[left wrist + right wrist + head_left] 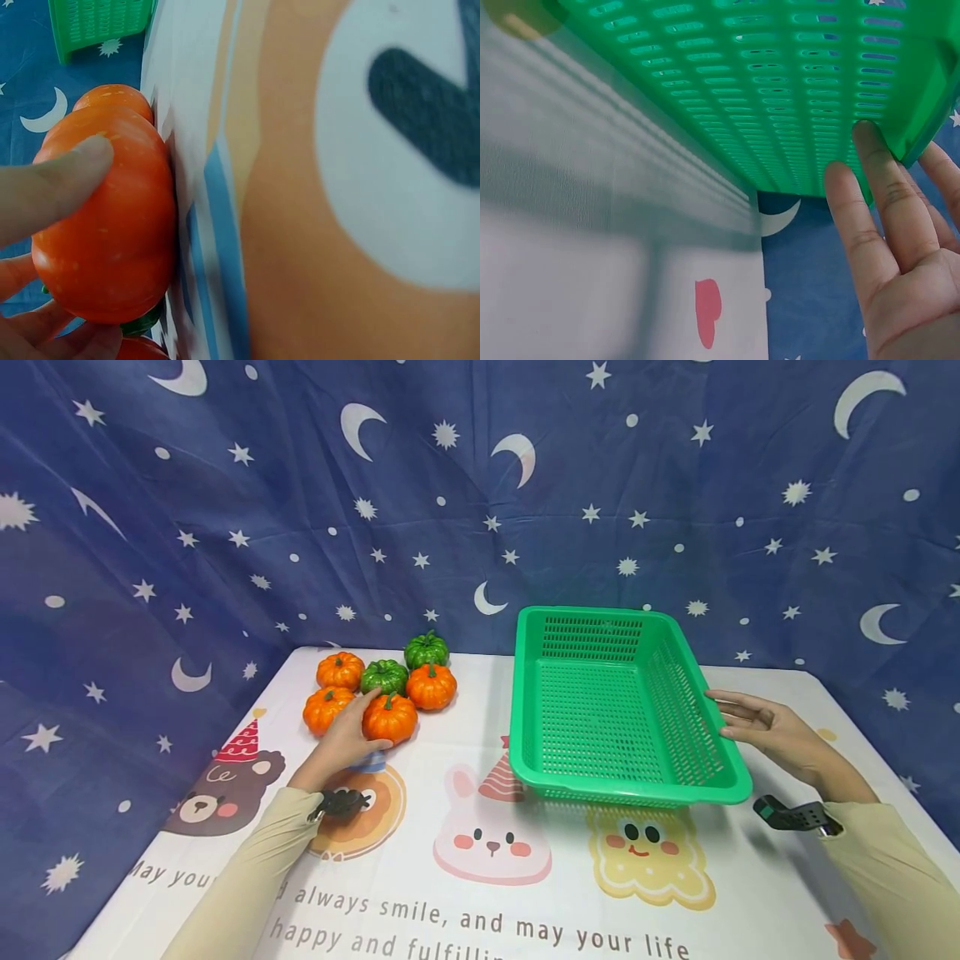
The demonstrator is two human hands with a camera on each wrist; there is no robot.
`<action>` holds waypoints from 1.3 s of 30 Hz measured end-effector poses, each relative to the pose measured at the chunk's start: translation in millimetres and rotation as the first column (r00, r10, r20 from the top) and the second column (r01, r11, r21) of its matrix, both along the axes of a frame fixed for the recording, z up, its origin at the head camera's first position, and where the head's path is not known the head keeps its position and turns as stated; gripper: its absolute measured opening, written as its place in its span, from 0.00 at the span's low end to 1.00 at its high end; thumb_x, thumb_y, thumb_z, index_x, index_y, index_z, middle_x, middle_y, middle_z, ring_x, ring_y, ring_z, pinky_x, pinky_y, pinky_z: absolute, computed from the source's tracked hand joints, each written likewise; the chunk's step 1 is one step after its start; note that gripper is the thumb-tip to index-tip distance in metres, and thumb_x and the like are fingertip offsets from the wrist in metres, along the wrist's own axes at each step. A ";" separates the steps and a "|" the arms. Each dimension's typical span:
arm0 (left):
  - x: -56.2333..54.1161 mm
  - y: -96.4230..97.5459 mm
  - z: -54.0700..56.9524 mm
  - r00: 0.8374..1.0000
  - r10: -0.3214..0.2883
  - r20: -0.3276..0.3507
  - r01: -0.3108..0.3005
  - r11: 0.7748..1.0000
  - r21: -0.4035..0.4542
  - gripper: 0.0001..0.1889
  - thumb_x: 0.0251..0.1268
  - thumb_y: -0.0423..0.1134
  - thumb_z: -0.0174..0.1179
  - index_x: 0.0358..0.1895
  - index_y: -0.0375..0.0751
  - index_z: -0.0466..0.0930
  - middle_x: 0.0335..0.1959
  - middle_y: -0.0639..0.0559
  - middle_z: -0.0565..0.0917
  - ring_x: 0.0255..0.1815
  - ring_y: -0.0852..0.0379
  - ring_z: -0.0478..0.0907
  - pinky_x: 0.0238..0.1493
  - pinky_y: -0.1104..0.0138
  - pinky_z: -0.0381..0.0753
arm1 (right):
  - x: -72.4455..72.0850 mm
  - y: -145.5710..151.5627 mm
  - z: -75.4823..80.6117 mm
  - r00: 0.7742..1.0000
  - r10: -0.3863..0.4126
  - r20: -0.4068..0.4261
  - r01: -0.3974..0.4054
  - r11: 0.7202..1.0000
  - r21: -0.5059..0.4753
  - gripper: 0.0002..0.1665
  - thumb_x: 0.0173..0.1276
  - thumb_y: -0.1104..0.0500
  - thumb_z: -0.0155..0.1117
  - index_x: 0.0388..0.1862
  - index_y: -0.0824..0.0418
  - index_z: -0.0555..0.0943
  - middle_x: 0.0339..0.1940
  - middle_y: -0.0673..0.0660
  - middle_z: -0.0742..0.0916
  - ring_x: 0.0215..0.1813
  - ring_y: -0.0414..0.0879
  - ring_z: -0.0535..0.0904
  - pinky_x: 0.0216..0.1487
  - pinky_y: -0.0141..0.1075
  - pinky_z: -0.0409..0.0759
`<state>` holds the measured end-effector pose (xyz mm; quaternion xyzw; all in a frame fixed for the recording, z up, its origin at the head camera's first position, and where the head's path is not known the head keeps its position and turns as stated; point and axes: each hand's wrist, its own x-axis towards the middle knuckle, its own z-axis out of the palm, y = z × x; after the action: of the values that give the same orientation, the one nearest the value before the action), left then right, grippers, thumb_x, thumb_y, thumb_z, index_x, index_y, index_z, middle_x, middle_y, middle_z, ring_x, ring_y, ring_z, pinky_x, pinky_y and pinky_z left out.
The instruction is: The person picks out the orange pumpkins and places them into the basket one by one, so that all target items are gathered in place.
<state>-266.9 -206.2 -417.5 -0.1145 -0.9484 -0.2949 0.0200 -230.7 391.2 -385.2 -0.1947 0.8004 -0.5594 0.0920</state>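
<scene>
OK, L hand (pixel 343 737) has thumb + fingers curled round the front orange pumpkin (pixel 391 721), on the tablecloth (pixel 450 743) L of the green slotted basket (pixel 637 792); I'd grip at its widest, w/o nudging neighbors. R hand (pixel 782 737), fingers nearly straight, touches the basket's outer side; light pressure's best. Qty: 4 orange, 2 green pumpkins (pixel 385 678), 1 basket.

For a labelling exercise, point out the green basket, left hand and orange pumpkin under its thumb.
Green basket (pixel 596 720): head view, perforated floor.
Left hand (pixel 346 735): head view, back of hand.
Orange pumpkin (pixel 112 232): left wrist view, side.
</scene>
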 end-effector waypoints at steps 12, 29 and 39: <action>-1.5 -2.3 -0.8 1.000 -0.005 0.014 0.005 1.000 -0.012 0.45 0.51 0.35 0.70 0.70 0.29 0.54 0.66 0.24 0.61 0.67 0.28 0.59 0.69 0.40 0.56 | -0.3 -1.1 -0.2 0.999 -0.043 -0.004 0.043 0.996 0.073 0.35 0.70 0.67 0.53 0.74 0.58 0.56 0.57 0.28 0.71 0.55 0.15 0.68 0.50 0.14 0.72; 0.8 -2.6 -0.8 0.999 -0.013 0.031 0.011 0.999 0.043 0.44 0.51 0.36 0.70 0.71 0.36 0.55 0.66 0.30 0.64 0.67 0.32 0.62 0.69 0.41 0.59 | -1.0 -0.5 -0.7 1.000 -0.015 -0.002 0.015 1.000 0.019 0.35 0.69 0.69 0.52 0.74 0.60 0.56 0.58 0.29 0.72 0.56 0.18 0.70 0.51 0.14 0.73; -0.7 -2.6 -3.6 1.000 -0.010 0.030 0.008 0.998 0.069 0.45 0.50 0.35 0.70 0.71 0.34 0.53 0.68 0.30 0.63 0.67 0.32 0.62 0.68 0.43 0.62 | -0.8 -0.3 -1.4 1.000 0.004 -0.004 -0.004 1.000 -0.019 0.35 0.69 0.71 0.51 0.74 0.59 0.56 0.59 0.30 0.73 0.57 0.18 0.70 0.51 0.14 0.72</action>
<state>-267.6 -208.8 -421.1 -0.1134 -0.9374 -0.3293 0.0084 -231.5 390.9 -386.6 -0.1980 0.7948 -0.5666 0.0897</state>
